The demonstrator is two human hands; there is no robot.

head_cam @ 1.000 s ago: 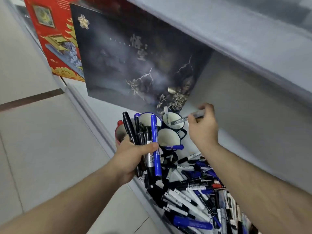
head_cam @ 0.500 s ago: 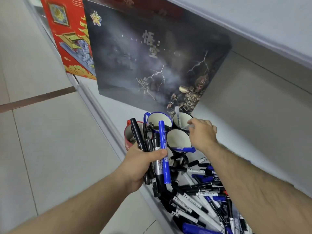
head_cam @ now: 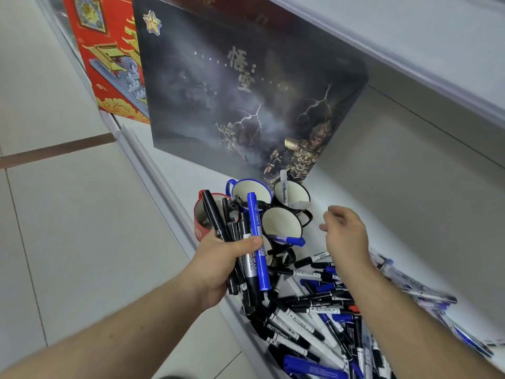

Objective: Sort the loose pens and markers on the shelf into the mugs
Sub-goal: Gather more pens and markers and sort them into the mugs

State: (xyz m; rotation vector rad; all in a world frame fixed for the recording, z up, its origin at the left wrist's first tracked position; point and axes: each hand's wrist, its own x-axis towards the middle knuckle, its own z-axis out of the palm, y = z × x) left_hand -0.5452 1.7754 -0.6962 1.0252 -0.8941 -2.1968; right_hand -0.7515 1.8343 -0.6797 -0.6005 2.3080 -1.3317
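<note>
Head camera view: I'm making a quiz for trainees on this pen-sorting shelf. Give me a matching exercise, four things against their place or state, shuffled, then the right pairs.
Things:
1. left hand
2. right hand
3. red mug
4. far black mug

Place or state:
A. has a pale pen standing in it
B. grips a bundle of markers
C. nearest the shelf's front edge
D. holds nothing, above the loose pens

Pairs: 1-B, 2-D, 3-C, 4-A

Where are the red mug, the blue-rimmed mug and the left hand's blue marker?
red mug (head_cam: 200,225): head view, outer wall.
blue-rimmed mug (head_cam: 244,188): head view, inner wall.
blue marker (head_cam: 256,231): head view, barrel above the thumb.
</note>
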